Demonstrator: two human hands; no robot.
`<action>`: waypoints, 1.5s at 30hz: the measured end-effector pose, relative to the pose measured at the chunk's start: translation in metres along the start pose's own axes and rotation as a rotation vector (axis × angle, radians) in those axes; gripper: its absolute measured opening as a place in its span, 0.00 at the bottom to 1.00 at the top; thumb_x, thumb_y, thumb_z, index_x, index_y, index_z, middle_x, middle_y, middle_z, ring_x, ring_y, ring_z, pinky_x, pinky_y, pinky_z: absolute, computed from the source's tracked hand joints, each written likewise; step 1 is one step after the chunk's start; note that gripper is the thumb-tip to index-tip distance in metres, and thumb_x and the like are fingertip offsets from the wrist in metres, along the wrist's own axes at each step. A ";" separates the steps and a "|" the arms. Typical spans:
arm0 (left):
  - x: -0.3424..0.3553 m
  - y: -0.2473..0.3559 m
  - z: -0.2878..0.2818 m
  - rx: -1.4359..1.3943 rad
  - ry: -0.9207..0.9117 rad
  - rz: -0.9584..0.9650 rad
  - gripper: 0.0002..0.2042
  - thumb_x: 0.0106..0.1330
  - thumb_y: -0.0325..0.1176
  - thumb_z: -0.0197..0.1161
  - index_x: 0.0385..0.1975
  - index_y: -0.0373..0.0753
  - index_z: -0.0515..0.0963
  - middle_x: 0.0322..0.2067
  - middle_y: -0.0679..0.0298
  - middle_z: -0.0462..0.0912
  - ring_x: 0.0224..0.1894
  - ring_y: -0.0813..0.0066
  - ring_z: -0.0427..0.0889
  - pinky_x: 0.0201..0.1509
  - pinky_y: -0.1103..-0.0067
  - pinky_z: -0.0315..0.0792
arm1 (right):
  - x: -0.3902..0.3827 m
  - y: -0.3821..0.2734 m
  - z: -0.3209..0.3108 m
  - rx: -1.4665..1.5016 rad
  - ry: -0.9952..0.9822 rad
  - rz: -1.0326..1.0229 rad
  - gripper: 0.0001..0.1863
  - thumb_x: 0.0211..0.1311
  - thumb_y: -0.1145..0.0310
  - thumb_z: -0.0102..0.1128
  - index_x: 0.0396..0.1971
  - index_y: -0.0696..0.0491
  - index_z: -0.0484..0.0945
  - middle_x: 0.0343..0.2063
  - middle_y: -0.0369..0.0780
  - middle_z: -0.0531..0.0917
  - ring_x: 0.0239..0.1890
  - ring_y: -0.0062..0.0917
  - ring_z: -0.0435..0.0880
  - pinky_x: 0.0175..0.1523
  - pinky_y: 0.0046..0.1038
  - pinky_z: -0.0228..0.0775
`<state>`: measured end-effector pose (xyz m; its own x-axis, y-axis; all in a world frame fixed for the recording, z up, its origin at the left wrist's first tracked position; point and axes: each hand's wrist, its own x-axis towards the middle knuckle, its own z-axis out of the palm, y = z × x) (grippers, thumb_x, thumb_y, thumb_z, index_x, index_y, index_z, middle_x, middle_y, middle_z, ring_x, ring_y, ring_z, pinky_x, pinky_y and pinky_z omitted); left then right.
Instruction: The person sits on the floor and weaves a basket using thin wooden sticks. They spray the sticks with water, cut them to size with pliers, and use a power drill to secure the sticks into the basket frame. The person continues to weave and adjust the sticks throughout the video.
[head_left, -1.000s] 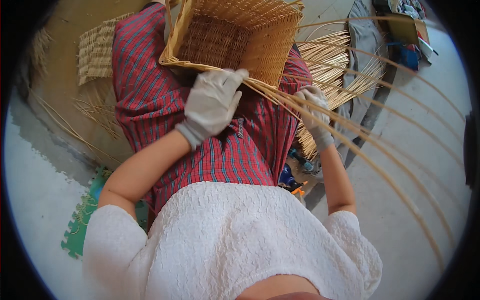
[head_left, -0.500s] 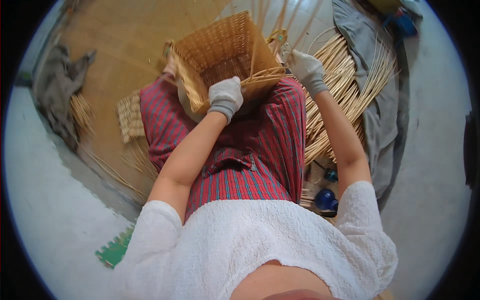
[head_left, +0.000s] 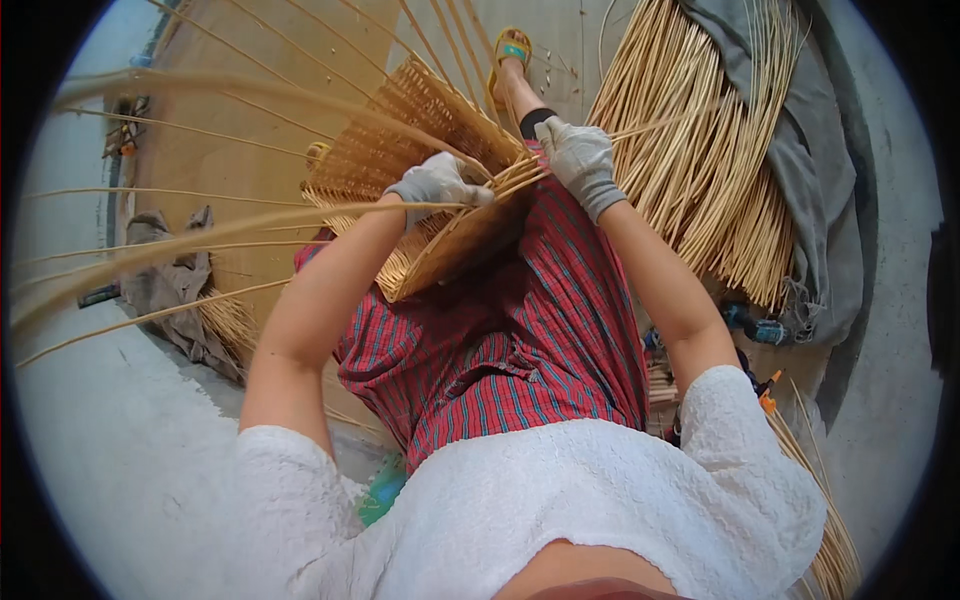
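A square wicker basket [head_left: 475, 242] is tilted across my lap, its woven inside partly showing. Long pale rods [head_left: 180, 205] fan out from its rim to the left and away from me, some passing over my left forearm. My left hand [head_left: 440, 182], in a whitish work glove, is closed on the near rim, thumb on the outer side. Just beyond the basket's right corner, my gloved right hand [head_left: 578, 160] is closed around wicker strands [head_left: 640, 128], whose ends stick out to the right. Its fingertips are partly hidden.
A large bundle of rods [head_left: 690, 160] lies on the right over a grey cloth [head_left: 825, 190]. Below it are a blue-and-black tool [head_left: 757, 326] and an orange-handled tool [head_left: 769, 386]. Another grey cloth [head_left: 170, 285] covers rods at left. My sandaled foot [head_left: 512, 60] is beyond the basket.
The basket has turned and tilted, so its long rods now spread leftward. My right hand has come closer to its corner. The whole view has shifted, showing more of the rod bundle.
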<state>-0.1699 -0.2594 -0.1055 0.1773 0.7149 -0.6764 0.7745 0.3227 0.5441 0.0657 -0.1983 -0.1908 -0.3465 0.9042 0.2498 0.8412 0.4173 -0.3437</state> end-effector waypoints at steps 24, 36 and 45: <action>-0.065 -0.050 0.039 -0.117 0.281 0.234 0.19 0.67 0.44 0.61 0.49 0.36 0.82 0.46 0.56 0.86 0.50 0.66 0.83 0.58 0.73 0.74 | -0.030 -0.021 -0.006 0.081 -0.163 -0.056 0.17 0.74 0.53 0.47 0.33 0.49 0.78 0.28 0.46 0.86 0.32 0.42 0.87 0.38 0.45 0.77; -0.014 -0.001 0.024 0.036 -0.041 0.146 0.18 0.57 0.38 0.70 0.46 0.38 0.85 0.32 0.62 0.87 0.32 0.76 0.84 0.36 0.77 0.79 | -0.057 -0.020 -0.055 -0.023 -0.163 -0.094 0.13 0.65 0.55 0.57 0.38 0.46 0.84 0.31 0.42 0.84 0.38 0.40 0.83 0.49 0.44 0.72; -0.008 -0.032 0.031 -0.008 0.045 0.232 0.20 0.60 0.44 0.71 0.48 0.39 0.85 0.41 0.62 0.89 0.44 0.74 0.84 0.53 0.75 0.76 | -0.108 -0.066 -0.032 1.489 -0.219 0.939 0.16 0.67 0.56 0.67 0.35 0.55 0.78 0.24 0.37 0.83 0.17 0.19 0.78 0.18 0.20 0.65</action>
<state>-0.1776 -0.2951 -0.1330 0.3227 0.7974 -0.5100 0.7115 0.1510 0.6863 0.0609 -0.3258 -0.1665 -0.1638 0.8071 -0.5672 -0.2406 -0.5903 -0.7705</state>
